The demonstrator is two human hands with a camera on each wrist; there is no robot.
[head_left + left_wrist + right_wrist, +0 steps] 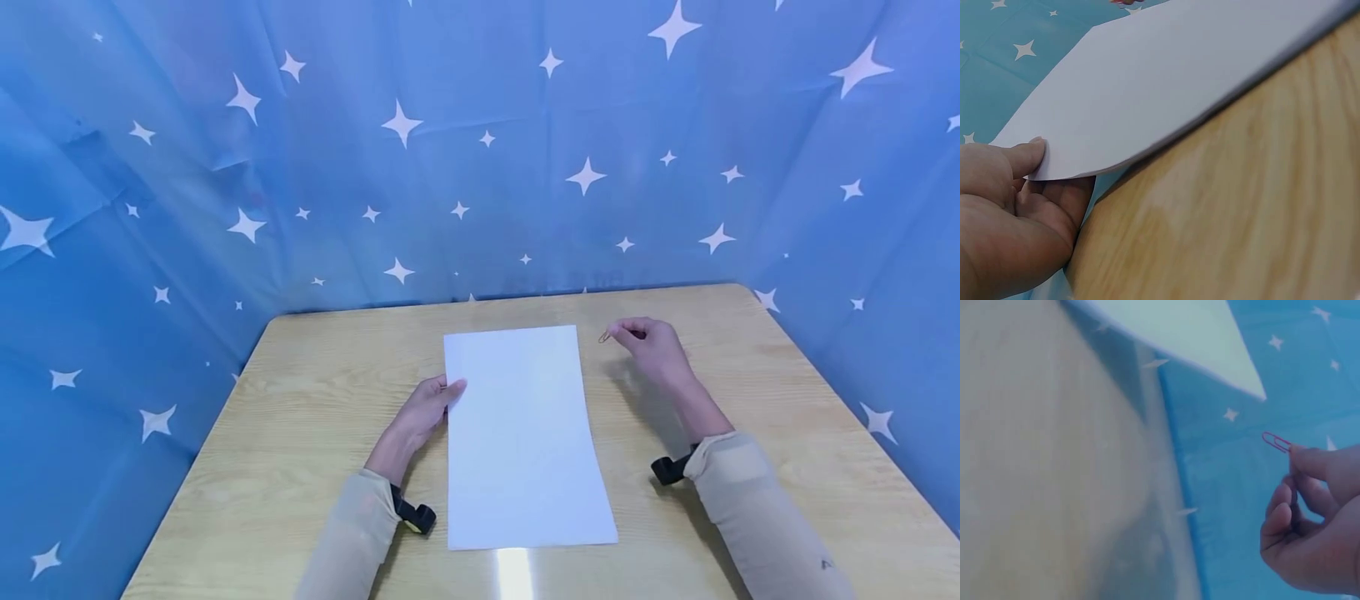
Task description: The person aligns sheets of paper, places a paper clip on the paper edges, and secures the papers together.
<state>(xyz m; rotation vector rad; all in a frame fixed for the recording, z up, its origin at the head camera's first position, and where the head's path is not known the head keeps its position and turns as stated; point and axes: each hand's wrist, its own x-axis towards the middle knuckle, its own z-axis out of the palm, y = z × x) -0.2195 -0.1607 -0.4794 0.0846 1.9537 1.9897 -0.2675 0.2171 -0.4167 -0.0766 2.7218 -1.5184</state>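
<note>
White paper [525, 433] spans the middle of the head view, its far end lifted off the table. My left hand [426, 407] pinches its left edge, thumb on top and fingers beneath, as the left wrist view shows with the paper [1129, 87] curving down from the thumb. Whether it is one sheet or several I cannot tell. To the right of the paper, my right hand [654, 350] holds a small red paper clip [1275, 442] between thumb and index finger. The clip's looped end points toward the paper's far right corner, apart from it.
The light wooden table [322, 400] lies under both arms. A blue curtain with white stars [480, 167] hangs behind and along both sides. Black straps with small cameras sit on each wrist [416, 515]. A bright reflection shows at the table's near side.
</note>
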